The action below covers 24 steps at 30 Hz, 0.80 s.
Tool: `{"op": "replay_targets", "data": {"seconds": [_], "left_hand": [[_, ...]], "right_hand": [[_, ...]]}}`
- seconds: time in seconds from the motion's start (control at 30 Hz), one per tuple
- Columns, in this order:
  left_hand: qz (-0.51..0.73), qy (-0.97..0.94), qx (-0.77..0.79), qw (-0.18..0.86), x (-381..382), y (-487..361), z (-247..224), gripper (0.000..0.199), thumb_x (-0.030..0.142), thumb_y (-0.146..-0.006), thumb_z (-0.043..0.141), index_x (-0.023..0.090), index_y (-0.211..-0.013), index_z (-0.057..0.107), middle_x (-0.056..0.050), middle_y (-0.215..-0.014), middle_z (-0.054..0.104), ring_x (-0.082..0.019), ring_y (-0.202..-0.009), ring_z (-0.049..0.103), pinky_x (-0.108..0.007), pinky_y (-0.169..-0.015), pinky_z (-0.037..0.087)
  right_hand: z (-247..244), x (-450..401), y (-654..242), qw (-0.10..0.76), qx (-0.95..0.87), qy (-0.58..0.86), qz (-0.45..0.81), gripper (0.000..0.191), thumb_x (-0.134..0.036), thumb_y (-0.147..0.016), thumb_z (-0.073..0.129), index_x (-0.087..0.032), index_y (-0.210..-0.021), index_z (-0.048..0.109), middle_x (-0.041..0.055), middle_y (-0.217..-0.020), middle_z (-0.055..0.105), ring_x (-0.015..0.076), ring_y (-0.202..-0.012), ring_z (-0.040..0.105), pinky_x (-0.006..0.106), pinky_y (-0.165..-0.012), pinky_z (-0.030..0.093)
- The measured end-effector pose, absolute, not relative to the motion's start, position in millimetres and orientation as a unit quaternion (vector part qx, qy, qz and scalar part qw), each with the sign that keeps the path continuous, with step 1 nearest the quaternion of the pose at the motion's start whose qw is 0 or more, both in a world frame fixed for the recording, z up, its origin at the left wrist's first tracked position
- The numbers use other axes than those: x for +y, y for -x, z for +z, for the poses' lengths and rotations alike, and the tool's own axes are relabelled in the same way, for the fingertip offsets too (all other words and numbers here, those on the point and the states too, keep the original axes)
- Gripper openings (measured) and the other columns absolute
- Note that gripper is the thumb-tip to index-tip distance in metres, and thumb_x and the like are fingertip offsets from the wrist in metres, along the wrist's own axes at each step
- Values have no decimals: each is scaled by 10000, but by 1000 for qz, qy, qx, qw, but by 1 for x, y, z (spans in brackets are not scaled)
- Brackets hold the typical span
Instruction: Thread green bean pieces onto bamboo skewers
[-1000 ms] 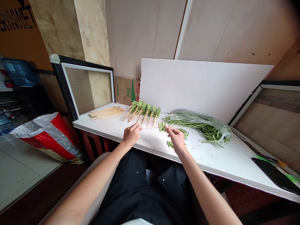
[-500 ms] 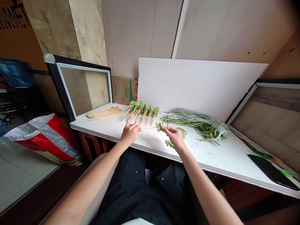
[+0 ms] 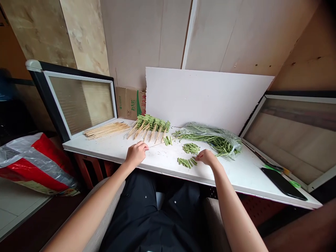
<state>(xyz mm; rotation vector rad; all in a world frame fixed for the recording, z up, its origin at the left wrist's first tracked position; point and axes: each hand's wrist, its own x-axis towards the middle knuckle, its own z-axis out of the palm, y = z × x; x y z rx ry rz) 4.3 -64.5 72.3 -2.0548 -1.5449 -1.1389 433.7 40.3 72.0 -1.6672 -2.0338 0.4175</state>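
My left hand (image 3: 136, 153) is closed in a pinch around the end of a thin bamboo skewer (image 3: 155, 145). Several short green bean pieces (image 3: 168, 140) are threaded near its far end, held just over the table. At the right end of a row of cut bean pieces (image 3: 185, 162), my right hand (image 3: 208, 157) has its fingertips pinched on a piece. Behind that row lies a small heap of cut beans (image 3: 191, 148). A stack of filled bean skewers (image 3: 153, 123) rests farther back, sticks pointing toward me.
Bare skewers (image 3: 105, 130) lie at the left of the white table (image 3: 162, 161). Long beans in a clear plastic bag (image 3: 212, 134) are at back right. A black phone (image 3: 283, 182) and scissors (image 3: 273, 167) lie at far right. A cardboard box (image 3: 130, 103) stands behind.
My right hand has left the skewer and moved right and down to the row of bean pieces. My left hand still holds the skewer. The camera view has turned slightly right.
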Motion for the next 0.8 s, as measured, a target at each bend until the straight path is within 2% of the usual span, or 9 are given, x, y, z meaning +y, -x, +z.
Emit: {"op": "replay_targets", "data": {"seconds": [0.1, 0.2, 0.3, 0.43, 0.53, 0.63, 0.8], "left_hand": [[-397, 728, -532, 171, -65, -5, 72, 193, 140, -962, 598, 220, -839, 724, -22, -904, 784, -191, -747, 702, -289, -663, 467], [-397, 730, -528, 174, -66, -6, 74, 199, 146, -965, 593, 225, -838, 724, -24, -898, 781, -189, -736, 695, -287, -658, 465], [-405, 731, -520, 176, -67, -6, 76, 204, 150, -966, 593, 231, -832, 724, -25, -889, 777, -191, -739, 692, -284, -657, 466], [-412, 731, -515, 173, -68, -8, 78, 207, 151, -965, 592, 232, -828, 725, -27, -885, 778, -190, -737, 689, -289, -662, 474], [-413, 732, -512, 175, -69, -11, 79, 207, 151, -967, 590, 231, -828, 722, -28, -882, 778, -187, -738, 690, -290, -669, 480], [-414, 734, -508, 181, -70, -13, 80, 212, 149, -973, 587, 228, -824, 714, -25, -875, 776, -186, -738, 693, -287, -671, 479], [-414, 736, -504, 179, -72, -16, 81, 221, 135, -972, 580, 224, -817, 710, -30, -872, 776, -186, -728, 693, -290, -674, 484]], "right_hand": [[72, 37, -427, 255, -744, 596, 161, 243, -402, -599, 932, -221, -597, 769, 80, -623, 738, 211, -530, 636, 340, -569, 507], [84, 29, -417, 290, -757, 558, 176, 260, -465, -714, 869, -211, -723, 813, 97, -753, 791, 254, -690, 717, 356, -647, 552], [102, 16, -405, 379, -756, 488, 216, 345, -534, -782, 832, -201, -870, 835, 102, -877, 817, 267, -815, 749, 378, -755, 583], [122, 0, -386, 493, -697, 416, 313, 508, -572, -761, 864, -207, -1112, 827, 115, -1066, 817, 268, -942, 748, 398, -846, 586], [128, -5, -377, 531, -647, 384, 390, 522, -606, -757, 860, -211, -1097, 824, 111, -1125, 804, 249, -984, 736, 384, -871, 580], [129, -6, -374, 526, -633, 343, 453, 497, -615, -788, 840, -216, -1085, 822, 103, -1120, 803, 246, -1050, 730, 384, -932, 570], [133, -10, -372, 524, -629, 320, 477, 493, -615, -793, 843, -224, -1093, 827, 115, -1141, 804, 273, -1117, 723, 424, -996, 560]]}}
